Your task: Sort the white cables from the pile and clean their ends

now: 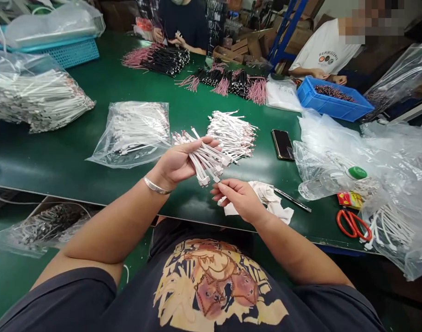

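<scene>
Bundle [207, 161] of white cables is in your left hand [185, 159], held up over the table [190, 103]. Your left fingers are curled closed around its middle from below, thumb across the top; plugs point toward you, bare ends away. Your right hand [240, 198] sits just below and right of those fingers: thumb and index look closed in a pinch on one plug [217, 180] at the near edge, other fingers loosely curled. Can't tell how firm that pinch is.

Step in hand reads as sorting or checking plugs one at a time; count or check, can't tell which. Next move calls for a light right pinch and a steady left grip, so one cable can be worked without the rest sliding. Watch for tangles where the cables cross.

Just beyond your left fingertips: loose pile [235, 133] of the same cables. Left of them: clear bag [140, 127] of more. Under and beside your right fingers: white cloth [268, 198], then pen [294, 199]. Farther right: bottle [323, 184], red scissors [353, 225]. Phone [282, 144] lies beyond your right fingers, right of the pile.
</scene>
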`<state>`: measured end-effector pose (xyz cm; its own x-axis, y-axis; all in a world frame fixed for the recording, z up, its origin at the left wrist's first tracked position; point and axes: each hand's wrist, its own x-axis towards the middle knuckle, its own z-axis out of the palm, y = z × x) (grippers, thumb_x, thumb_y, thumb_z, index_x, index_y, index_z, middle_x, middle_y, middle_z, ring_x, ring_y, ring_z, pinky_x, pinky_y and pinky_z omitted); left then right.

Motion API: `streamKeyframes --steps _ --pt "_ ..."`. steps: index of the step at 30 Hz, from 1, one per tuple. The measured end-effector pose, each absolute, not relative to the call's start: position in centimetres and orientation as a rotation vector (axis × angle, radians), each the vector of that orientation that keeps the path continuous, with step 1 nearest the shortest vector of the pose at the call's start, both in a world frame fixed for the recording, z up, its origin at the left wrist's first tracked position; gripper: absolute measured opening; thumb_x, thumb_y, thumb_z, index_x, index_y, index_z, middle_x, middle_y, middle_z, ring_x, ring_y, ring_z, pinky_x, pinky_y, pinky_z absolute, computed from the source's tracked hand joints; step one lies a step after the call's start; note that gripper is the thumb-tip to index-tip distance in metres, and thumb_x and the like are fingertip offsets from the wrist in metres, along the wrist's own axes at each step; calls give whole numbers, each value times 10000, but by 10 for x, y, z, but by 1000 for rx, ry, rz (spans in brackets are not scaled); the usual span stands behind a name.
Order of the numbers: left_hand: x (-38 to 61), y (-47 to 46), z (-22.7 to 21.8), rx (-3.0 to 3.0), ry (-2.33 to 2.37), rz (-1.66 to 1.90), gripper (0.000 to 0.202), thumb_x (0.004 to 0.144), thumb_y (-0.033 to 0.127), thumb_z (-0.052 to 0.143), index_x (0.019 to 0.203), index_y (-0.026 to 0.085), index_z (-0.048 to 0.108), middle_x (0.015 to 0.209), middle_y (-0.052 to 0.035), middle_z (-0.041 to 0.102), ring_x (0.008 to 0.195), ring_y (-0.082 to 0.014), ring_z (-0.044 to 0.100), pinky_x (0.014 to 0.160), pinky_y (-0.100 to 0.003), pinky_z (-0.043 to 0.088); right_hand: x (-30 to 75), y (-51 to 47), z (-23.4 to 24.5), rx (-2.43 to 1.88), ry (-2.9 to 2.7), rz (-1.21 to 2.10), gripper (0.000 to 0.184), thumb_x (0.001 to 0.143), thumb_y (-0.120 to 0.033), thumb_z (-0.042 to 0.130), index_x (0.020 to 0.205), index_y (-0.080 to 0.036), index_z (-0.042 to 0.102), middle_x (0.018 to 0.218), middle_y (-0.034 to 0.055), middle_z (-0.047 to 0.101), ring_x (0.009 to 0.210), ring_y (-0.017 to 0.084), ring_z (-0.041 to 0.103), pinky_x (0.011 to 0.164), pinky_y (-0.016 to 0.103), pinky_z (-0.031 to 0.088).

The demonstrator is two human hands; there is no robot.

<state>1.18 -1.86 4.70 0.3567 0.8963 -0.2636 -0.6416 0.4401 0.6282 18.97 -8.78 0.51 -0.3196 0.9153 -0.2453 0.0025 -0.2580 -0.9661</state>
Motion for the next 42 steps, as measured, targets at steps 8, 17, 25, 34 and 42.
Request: streamKeyframes --steps 8,17,25,34,42 --pt "38 21 50 465 556 1084 220 861 138 488 1029 98 625 1012 -104 697 951 -205 659 958 -420 465 208 -46 12 -1199 -1110 1568 329 722 -456 674 866 -162 644 849 51 690 694 118 646 501 179 478" --pt "53 21 20 343 570 1073 244 881 134 450 1062 120 614 990 -91 711 984 -198 655 983 -404 449 207 -46 -6 -1185 -993 1763 299 708 -427 704 855 -170 662 845 37 694 662 102 652 511 169 473" --pt "53 19 17 356 585 1040 204 886 142 460 986 113 636 1023 -93 705 1016 -207 644 1015 -423 421 212 -48 -5 -1224 -1050 1668 297 731 -443 669 785 -151 666 769 31 687 634 111 652 503 181 473" --pt "53 16 16 327 582 1049 208 881 145 467 986 106 642 1043 -103 696 1043 -226 632 1034 -438 399 212 -48 -8 -1204 -1021 1624 259 747 -419 666 798 -165 672 793 27 695 648 109 654 515 180 491" --pt "58 9 19 334 534 1042 225 898 173 448 996 138 648 1067 -82 696 1096 -242 604 1050 -473 368 204 -51 -9 -1142 -858 1879 325 676 -397 737 909 -176 683 850 33 700 680 141 680 531 202 506"
